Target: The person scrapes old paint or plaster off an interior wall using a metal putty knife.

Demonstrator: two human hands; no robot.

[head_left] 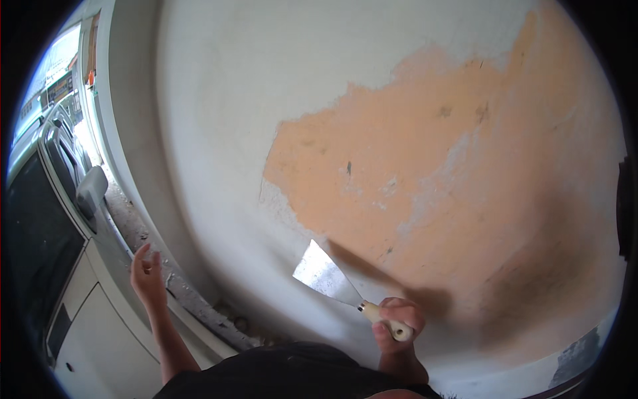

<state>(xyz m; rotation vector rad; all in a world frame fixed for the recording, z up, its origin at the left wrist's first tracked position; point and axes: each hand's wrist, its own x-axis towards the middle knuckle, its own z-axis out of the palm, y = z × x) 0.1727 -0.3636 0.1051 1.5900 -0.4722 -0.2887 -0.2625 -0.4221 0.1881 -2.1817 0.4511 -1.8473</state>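
Note:
My right hand (pixel 393 322) grips the pale handle of a wide metal scraper (pixel 320 272), its blade angled up and left, at or close to the wall; I cannot tell if it touches. Above it, a large irregular patch of peach coating (pixel 372 139) shows through the white wall (pixel 246 53), with a ragged edge and grey scuffs. At the lower left, my left hand (pixel 145 269) is raised with its fingers apart and holding nothing, beside the car and the narrow gap along the wall.
A white car (pixel 109 319) with a side mirror (pixel 92 189) stands close on my left. A debris-strewn strip of ground (pixel 179 286) runs between it and the wall, which turns a corner at the left. Daylight and buildings show beyond, at the upper left.

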